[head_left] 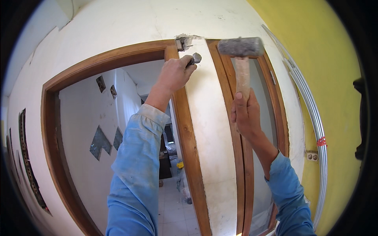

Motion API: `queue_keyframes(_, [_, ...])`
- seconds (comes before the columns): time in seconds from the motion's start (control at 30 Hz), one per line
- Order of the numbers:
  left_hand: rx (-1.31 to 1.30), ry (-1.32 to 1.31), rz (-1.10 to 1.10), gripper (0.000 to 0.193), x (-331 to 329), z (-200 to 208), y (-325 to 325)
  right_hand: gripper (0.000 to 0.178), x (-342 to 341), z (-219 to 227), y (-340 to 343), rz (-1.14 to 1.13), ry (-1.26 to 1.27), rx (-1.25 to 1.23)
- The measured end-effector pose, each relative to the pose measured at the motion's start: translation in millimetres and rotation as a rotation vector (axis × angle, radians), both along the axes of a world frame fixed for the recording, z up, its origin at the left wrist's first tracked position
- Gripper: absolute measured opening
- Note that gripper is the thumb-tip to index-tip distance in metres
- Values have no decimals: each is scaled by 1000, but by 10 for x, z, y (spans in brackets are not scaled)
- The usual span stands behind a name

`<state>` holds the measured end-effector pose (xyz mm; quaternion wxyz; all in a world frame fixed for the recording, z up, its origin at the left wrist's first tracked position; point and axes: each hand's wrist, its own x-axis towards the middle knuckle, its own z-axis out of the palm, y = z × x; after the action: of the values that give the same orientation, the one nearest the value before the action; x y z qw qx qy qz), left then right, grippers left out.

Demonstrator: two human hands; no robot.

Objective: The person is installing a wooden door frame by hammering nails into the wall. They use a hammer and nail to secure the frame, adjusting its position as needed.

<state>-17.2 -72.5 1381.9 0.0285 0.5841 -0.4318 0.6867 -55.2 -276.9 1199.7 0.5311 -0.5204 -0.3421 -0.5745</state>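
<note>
My left hand (175,76) is closed round a chisel (197,58); its round, grey struck end points back toward me, and the hand hides most of its shaft. Just above that hand, a broken-out hole (184,41) in the white plaster exposes rough grey material at the corner of the wooden door frame (106,55). My right hand (246,112) grips the pale wooden handle of a club hammer (241,47). Its heavy grey head is raised to the right of the chisel, apart from it and slightly blurred.
A white wall strip (210,137) separates the open doorway from a wood-framed glazed panel (262,157). Several grey pipes (311,102), bound with red ties, lean along the yellow wall (334,78) near a double socket (312,156). Beyond the doorway lies a tiled floor (173,212).
</note>
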Motion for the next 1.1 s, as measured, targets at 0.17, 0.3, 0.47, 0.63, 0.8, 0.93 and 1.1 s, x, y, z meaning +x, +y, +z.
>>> queue_keyframes(0.17, [-4,-16,3,23,-10,-7,-11,49,0,148,49,-340,-36,-92])
queue_keyframes(0.3, [-24,11,30,23,-33,-45,-6,50,-91,163,-12,-204,168,-236])
queue_keyframes(0.47, [-31,19,10,26,-13,-59,-14,52,-44,77,124,-129,-44,-78])
queue_keyframes(0.63, [-24,37,15,28,-7,-49,-5,51,-75,213,94,-270,26,-151])
queue_keyframes(0.8, [-38,57,30,28,-12,-58,-10,49,-193,132,-18,-124,201,-118])
queue_keyframes(0.93, [-44,42,34,28,5,-49,-18,51,-79,62,114,-57,-84,5])
queue_keyframes(1.1, [-47,37,6,28,26,-39,-10,51,-41,136,45,-273,65,-143])
